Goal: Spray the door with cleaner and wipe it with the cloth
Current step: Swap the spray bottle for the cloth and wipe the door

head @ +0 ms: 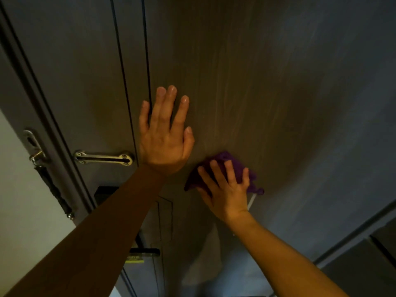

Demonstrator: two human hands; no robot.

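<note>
A dark grey-brown door (267, 82) fills most of the view. My left hand (165, 133) lies flat on it, fingers spread and pointing up, holding nothing. Lower and to the right, my right hand (227, 189) presses a crumpled purple cloth (227, 159) against the door's surface. The cloth sticks out above and to both sides of the fingers. No spray bottle is in view.
A metal swing-bar latch (104, 157) is fixed on the door left of my left hand, with its catch (35, 151) on the frame. A dark lock unit (105, 194) and handle (145, 251) sit lower down. A pale wall (19, 200) is at far left.
</note>
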